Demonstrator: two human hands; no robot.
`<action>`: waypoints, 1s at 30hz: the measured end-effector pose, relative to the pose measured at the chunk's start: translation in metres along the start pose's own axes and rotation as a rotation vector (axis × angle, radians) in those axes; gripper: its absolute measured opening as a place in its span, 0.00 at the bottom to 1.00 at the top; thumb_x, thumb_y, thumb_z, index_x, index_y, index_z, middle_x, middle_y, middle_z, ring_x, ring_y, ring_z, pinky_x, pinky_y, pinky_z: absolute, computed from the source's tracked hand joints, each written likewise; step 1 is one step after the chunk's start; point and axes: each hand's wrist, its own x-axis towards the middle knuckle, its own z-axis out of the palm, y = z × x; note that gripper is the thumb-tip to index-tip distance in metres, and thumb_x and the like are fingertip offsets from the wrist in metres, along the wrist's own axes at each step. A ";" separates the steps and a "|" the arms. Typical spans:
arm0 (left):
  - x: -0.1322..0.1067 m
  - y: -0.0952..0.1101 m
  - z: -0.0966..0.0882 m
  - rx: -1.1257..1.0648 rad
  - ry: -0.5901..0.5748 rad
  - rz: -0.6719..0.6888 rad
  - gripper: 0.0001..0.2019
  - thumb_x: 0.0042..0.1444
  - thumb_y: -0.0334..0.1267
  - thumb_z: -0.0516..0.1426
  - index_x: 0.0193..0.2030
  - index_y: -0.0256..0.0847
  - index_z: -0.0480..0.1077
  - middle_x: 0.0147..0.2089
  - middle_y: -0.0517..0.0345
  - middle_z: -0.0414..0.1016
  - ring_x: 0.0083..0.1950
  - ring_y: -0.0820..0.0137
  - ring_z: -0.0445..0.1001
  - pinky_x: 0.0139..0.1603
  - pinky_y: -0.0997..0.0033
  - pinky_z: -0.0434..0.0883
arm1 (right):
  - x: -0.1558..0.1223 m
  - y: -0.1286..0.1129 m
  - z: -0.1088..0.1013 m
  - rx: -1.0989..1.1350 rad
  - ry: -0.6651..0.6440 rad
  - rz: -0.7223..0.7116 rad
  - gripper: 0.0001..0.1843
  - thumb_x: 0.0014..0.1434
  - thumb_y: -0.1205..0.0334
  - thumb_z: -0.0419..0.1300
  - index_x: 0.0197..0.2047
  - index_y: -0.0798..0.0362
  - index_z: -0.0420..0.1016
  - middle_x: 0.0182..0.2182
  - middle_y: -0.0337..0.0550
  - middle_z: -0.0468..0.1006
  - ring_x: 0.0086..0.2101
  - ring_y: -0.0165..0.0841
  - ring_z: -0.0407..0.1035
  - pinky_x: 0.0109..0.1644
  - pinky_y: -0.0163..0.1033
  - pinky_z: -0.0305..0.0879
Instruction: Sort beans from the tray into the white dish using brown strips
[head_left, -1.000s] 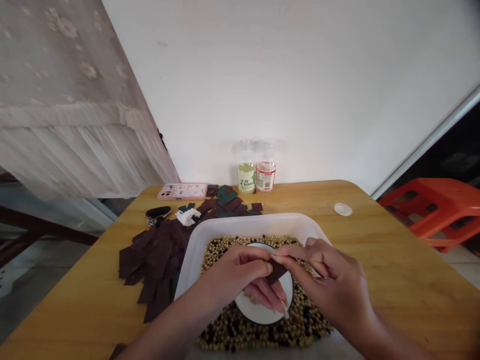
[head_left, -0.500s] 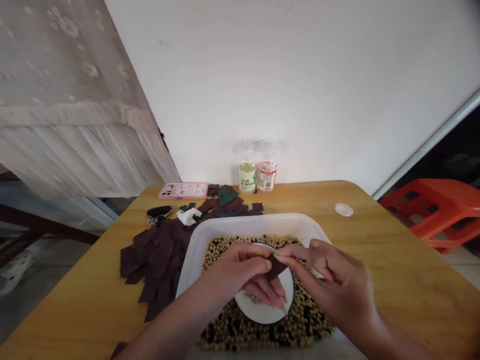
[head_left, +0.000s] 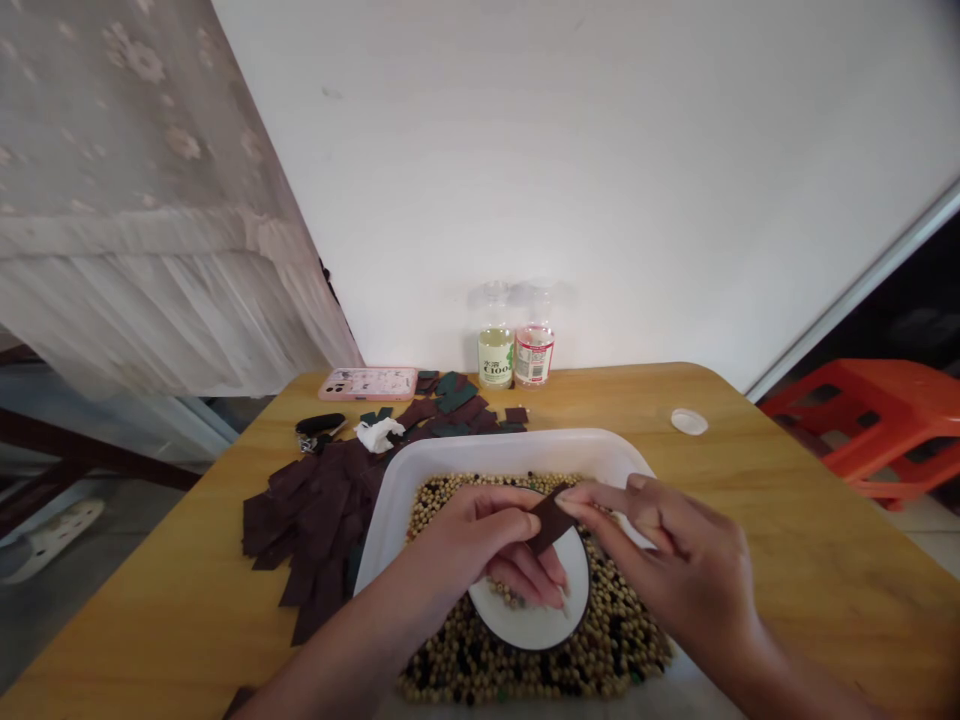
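My left hand [head_left: 491, 540] pinches a small dark brown piece of cloth [head_left: 550, 525] between thumb and forefinger, its other fingers curled below. My right hand [head_left: 679, 550] pinches at the upper right corner of the same piece; whether something smaller is also between those fingertips cannot be made out. Both hands are above a round white dark-rimmed dish [head_left: 534, 632], in which a few pale beads lie partly hidden by my left fingers. The dish rests among many gold and black beads [head_left: 480, 665] inside a white plastic tub [head_left: 390, 490].
Left of the tub lies a heap of dark brown cloth pieces [head_left: 322, 510]. Behind are green pieces [head_left: 454, 392], crumpled tissue [head_left: 379, 434], a nail clipper [head_left: 321, 424], a pink-cased phone [head_left: 367, 383] and two bottles [head_left: 495, 358]. A round white lid [head_left: 688, 421] lies right. An orange stool [head_left: 877, 420] stands beside the table.
More of the brown cloth piece shows between my fingers, and my right fingertips have shifted slightly right and up along it. My left hand has hardly moved.
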 end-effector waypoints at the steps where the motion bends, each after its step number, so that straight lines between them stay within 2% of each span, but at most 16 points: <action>1: 0.000 0.000 -0.001 -0.007 -0.002 0.003 0.09 0.47 0.34 0.54 0.33 0.33 0.73 0.21 0.56 0.75 0.20 0.74 0.74 0.21 0.81 0.70 | 0.000 0.000 0.000 0.007 0.008 0.014 0.22 0.52 0.70 0.61 0.19 0.50 0.49 0.14 0.31 0.65 0.19 0.25 0.67 0.22 0.30 0.62; 4: 0.001 -0.001 -0.002 -0.034 -0.011 0.020 0.07 0.47 0.33 0.54 0.30 0.33 0.72 0.21 0.55 0.76 0.20 0.74 0.74 0.21 0.81 0.70 | 0.000 0.000 0.001 0.056 -0.051 -0.007 0.23 0.51 0.71 0.61 0.19 0.50 0.48 0.17 0.34 0.70 0.22 0.27 0.70 0.22 0.31 0.63; 8: 0.001 -0.003 -0.003 -0.056 -0.005 0.024 0.07 0.48 0.32 0.54 0.32 0.32 0.72 0.21 0.55 0.76 0.20 0.74 0.74 0.20 0.82 0.69 | 0.000 -0.001 0.000 0.047 -0.006 0.001 0.23 0.52 0.72 0.61 0.19 0.50 0.48 0.19 0.35 0.72 0.21 0.26 0.69 0.23 0.31 0.64; 11: 0.001 -0.003 -0.003 -0.074 0.000 0.035 0.08 0.48 0.33 0.54 0.33 0.32 0.72 0.21 0.55 0.76 0.19 0.74 0.74 0.20 0.82 0.70 | 0.000 -0.002 -0.001 0.045 -0.048 -0.040 0.21 0.51 0.72 0.61 0.20 0.51 0.50 0.18 0.34 0.72 0.20 0.26 0.68 0.22 0.31 0.63; 15: 0.002 -0.004 -0.005 -0.063 0.002 0.049 0.08 0.48 0.33 0.55 0.33 0.32 0.73 0.21 0.55 0.76 0.19 0.75 0.74 0.20 0.82 0.70 | 0.001 -0.001 -0.001 0.028 0.017 -0.023 0.21 0.52 0.72 0.61 0.19 0.51 0.51 0.16 0.33 0.69 0.20 0.24 0.67 0.22 0.28 0.62; 18: 0.002 -0.004 -0.005 -0.074 -0.016 0.056 0.08 0.48 0.33 0.54 0.33 0.32 0.73 0.21 0.55 0.76 0.19 0.75 0.74 0.21 0.82 0.71 | 0.001 -0.001 -0.001 0.046 -0.016 -0.071 0.21 0.51 0.72 0.62 0.19 0.52 0.52 0.15 0.31 0.66 0.19 0.23 0.65 0.22 0.28 0.61; 23: 0.001 -0.004 -0.004 -0.064 -0.004 0.054 0.08 0.48 0.33 0.55 0.32 0.32 0.73 0.21 0.55 0.76 0.19 0.75 0.74 0.20 0.83 0.70 | 0.002 -0.001 -0.001 0.026 0.042 -0.027 0.21 0.51 0.71 0.61 0.17 0.52 0.52 0.13 0.28 0.55 0.16 0.22 0.61 0.20 0.27 0.59; 27: 0.001 -0.004 -0.003 -0.049 -0.029 0.045 0.07 0.47 0.34 0.55 0.30 0.33 0.73 0.21 0.55 0.76 0.19 0.74 0.74 0.20 0.82 0.71 | 0.002 -0.002 -0.001 0.039 -0.016 -0.044 0.19 0.51 0.71 0.61 0.18 0.52 0.55 0.13 0.30 0.61 0.16 0.22 0.60 0.21 0.28 0.60; 30: 0.001 -0.003 -0.003 -0.029 -0.031 0.052 0.08 0.47 0.34 0.54 0.31 0.33 0.73 0.21 0.56 0.76 0.19 0.75 0.74 0.20 0.82 0.71 | 0.002 -0.002 -0.001 -0.005 -0.013 -0.048 0.18 0.52 0.70 0.61 0.18 0.52 0.57 0.13 0.31 0.64 0.15 0.21 0.58 0.20 0.29 0.58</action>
